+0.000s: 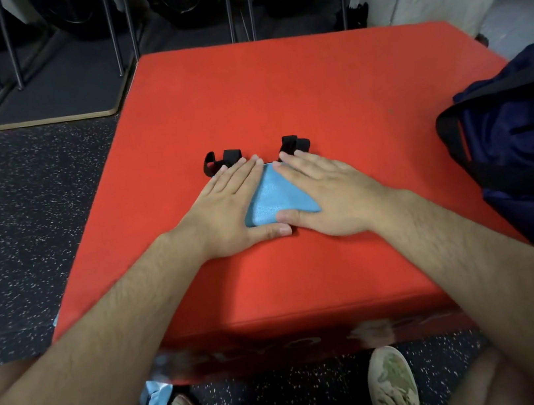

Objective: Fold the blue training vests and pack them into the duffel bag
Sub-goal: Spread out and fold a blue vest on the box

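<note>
Both hands, left hand and right hand, press flat, fingers straight together, on the folded blue vest atop the red surface.

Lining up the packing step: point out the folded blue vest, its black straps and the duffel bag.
folded blue vest [272, 198], head view, exposed fabric in its middle.
black straps [288, 143], head view, the right loop.
duffel bag [526, 135], head view, navy side fabric.

Pressing blue vest flat with left hand, right hand. Flanked at three o'clock by duffel bag.
</note>
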### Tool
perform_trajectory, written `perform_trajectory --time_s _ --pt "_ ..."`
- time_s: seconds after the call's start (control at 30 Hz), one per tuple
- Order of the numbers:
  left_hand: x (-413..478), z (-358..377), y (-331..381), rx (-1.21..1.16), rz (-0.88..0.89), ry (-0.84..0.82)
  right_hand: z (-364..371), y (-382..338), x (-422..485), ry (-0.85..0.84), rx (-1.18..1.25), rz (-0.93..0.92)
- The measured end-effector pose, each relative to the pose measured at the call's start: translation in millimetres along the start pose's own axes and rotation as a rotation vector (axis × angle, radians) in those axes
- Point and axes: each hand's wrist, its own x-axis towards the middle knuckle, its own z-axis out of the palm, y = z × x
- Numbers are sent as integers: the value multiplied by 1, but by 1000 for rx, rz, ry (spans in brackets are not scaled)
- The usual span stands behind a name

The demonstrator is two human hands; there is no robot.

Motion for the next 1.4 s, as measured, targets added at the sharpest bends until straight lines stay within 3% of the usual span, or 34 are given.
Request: perform_trajectory --time_s 0.13,0.27,0.4,0.57,0.7,0.8,0.9,1.0,1.07,1.3,1.4 --pt "0 -10 -10 -44 -76 -112 -5 9 -2 -43 28 69" --pt "2 -10 -14 34 20 -26 -15 1 0 63 -139 -38" --pt "8 -14 -10 5 14 -32 -19 -8 9 18 -123 -67" --pt "17 -8 -2 -40 58 145 -24 -22 20 137 -171 -85" --pt "16 -7 -2 13 70 246 -26 -30 18 117 -192 -9" --pt "6 -14 6 1 -62 316 -38 -28 14 97 -93 57" --pt "-5 -31 21 -93 -396 412 -44 -23 18 165 -20 119" --pt "-14 -34 30 -179 -629 264 -35 -23 25 102 -86 176" --pt "-20 -26 36 -252 -641 148 -29 -27 29 40 -51 258" --pt "-12 -22 37 -496 -571 166 -41 -34 36 -219 349 449" --pt "-8 -26 35 -608 -613 174 -41 -36 36 -134 459 415"
